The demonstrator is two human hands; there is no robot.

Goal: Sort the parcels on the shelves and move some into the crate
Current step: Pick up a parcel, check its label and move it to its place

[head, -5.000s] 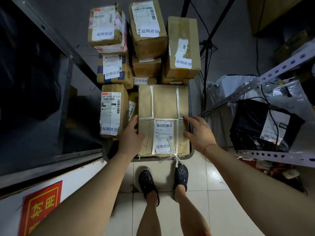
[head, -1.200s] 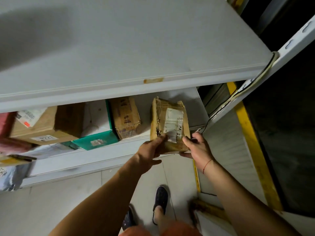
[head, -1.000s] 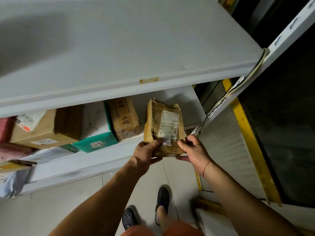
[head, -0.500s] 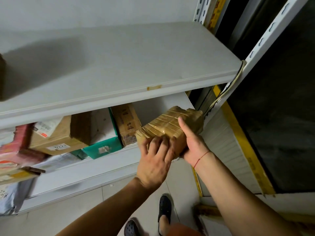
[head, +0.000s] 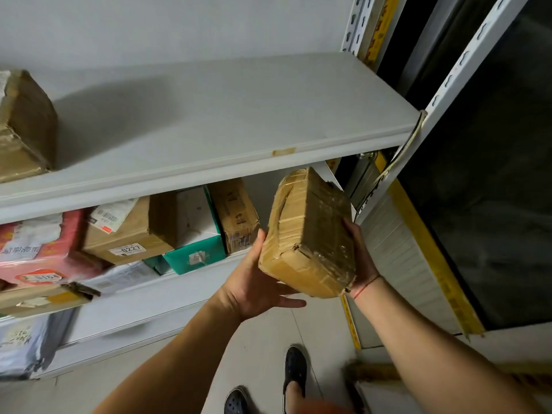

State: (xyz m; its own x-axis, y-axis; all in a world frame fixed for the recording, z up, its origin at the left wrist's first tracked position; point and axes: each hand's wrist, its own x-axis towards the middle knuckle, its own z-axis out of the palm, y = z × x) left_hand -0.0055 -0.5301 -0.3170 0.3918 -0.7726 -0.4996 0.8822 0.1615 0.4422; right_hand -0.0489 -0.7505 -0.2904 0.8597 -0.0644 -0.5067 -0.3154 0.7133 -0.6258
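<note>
A small brown taped cardboard parcel [head: 310, 234] is held in the air in front of the white shelf unit, at the right end of the lower shelf. My left hand [head: 257, 282] supports its left side and underside with fingers spread. My right hand [head: 358, 258] grips its right side from behind, mostly hidden by the parcel. Its plain taped faces point toward me and no label shows. The crate is not in view.
The upper shelf [head: 227, 121] carries a brown box [head: 24, 127] at its far left. On the lower shelf stand a red parcel [head: 38, 249], a brown box marked 0227 [head: 125, 231], a white-and-green box [head: 194, 231] and a brown carton [head: 236, 213]. A perforated upright [head: 466, 55] and dark glass stand right.
Five seconds ago my hands rested on a tied parcel in the full crate. Since then I lifted this small parcel off the lower shelf and turned it, hiding its label.
</note>
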